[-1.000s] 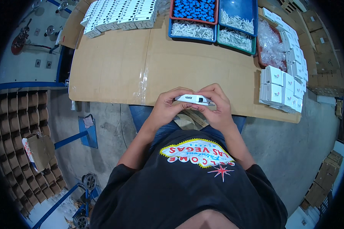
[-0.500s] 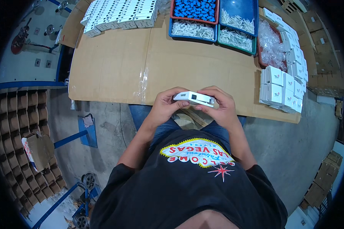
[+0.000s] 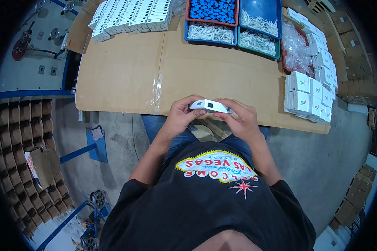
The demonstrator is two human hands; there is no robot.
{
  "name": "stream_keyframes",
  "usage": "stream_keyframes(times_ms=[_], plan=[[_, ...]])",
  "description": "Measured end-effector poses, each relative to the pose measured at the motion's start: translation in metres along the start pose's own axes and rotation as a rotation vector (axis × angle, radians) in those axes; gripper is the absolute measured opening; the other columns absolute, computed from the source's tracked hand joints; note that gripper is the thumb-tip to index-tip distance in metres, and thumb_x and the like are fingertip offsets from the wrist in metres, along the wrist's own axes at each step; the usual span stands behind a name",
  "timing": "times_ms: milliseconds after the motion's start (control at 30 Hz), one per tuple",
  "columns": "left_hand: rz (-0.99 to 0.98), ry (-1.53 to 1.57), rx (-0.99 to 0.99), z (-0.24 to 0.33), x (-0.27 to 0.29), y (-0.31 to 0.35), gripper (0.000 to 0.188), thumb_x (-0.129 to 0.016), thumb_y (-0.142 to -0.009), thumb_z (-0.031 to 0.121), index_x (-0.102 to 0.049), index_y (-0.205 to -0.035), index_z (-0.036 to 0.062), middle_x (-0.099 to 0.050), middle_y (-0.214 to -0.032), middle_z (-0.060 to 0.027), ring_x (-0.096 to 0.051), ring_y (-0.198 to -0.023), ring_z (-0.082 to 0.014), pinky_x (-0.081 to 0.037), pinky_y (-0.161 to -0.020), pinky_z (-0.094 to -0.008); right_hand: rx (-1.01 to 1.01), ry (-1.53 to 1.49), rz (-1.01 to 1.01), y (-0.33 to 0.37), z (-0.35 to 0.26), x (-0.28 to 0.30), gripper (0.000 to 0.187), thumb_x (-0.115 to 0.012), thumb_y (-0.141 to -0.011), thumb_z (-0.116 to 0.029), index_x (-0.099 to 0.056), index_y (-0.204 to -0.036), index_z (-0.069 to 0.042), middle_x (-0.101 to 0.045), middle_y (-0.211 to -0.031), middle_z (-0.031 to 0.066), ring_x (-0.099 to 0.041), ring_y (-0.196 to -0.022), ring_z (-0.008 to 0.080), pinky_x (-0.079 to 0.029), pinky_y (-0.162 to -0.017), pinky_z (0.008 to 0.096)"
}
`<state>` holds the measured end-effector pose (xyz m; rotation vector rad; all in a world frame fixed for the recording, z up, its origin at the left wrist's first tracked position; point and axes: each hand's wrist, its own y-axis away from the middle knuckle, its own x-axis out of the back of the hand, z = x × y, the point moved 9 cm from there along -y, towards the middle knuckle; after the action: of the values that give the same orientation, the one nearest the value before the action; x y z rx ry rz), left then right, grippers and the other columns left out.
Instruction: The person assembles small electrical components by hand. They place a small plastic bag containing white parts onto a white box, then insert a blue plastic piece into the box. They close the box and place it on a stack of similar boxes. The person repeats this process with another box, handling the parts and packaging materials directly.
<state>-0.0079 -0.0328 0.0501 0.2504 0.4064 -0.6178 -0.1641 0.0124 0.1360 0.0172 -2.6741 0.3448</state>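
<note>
A small white carton (image 3: 203,104) with a dark square on its long side is held level between my two hands, just above the near edge of the table. My left hand (image 3: 180,115) grips its left end, thumb on the near side and fingers behind. At the right end, my right hand (image 3: 243,118) pinches the carton, thumb along the lower edge and fingers over the top. The end flap there looks pressed in, partly covered by my right fingers. What the carton contains is hidden.
The table is topped with a cardboard sheet (image 3: 121,71). White cartons (image 3: 132,16) stand in rows at the far left, and stacked white boxes (image 3: 301,96) at the right. Farther back are a red tray (image 3: 187,16) of blue pieces, trays of white pieces (image 3: 210,32), and clear plastic bags (image 3: 295,50).
The carton's right end flap, standing out half a second ago, is now closed in. My right fingers and thumb have moved in to the left along the carton.
</note>
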Motion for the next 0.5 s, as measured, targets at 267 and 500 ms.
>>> stream_keyframes(times_ms=[267,500], plan=[[0.02,-0.037,0.074,-0.005,0.005,0.001,0.029,-0.075,-0.093,0.005,-0.067,-0.121,-0.0011,-0.069,-0.106,-0.0012,-0.063,-0.1,-0.0083,-0.052,-0.089,-0.0248,-0.098,-0.089,-0.037,0.0,0.015,-0.005,0.032,-0.081,-0.084,-0.007,-0.072,-0.114,0.0,-0.074,-0.107,0.0114,-0.071,-0.096,0.0179,-0.055,-0.081,0.0299],[-0.023,-0.217,0.131,-0.002,-0.003,-0.002,0.032,-0.075,-0.095,0.011,-0.066,-0.124,0.0003,-0.07,-0.107,-0.003,-0.064,-0.1,-0.0095,-0.051,-0.089,-0.0261,-0.242,-0.158,-0.043,0.006,0.041,-0.02,0.03,-0.076,-0.091,-0.009,-0.067,-0.117,0.0,-0.069,-0.106,0.0074,-0.068,-0.092,0.0165,-0.054,-0.078,0.029]])
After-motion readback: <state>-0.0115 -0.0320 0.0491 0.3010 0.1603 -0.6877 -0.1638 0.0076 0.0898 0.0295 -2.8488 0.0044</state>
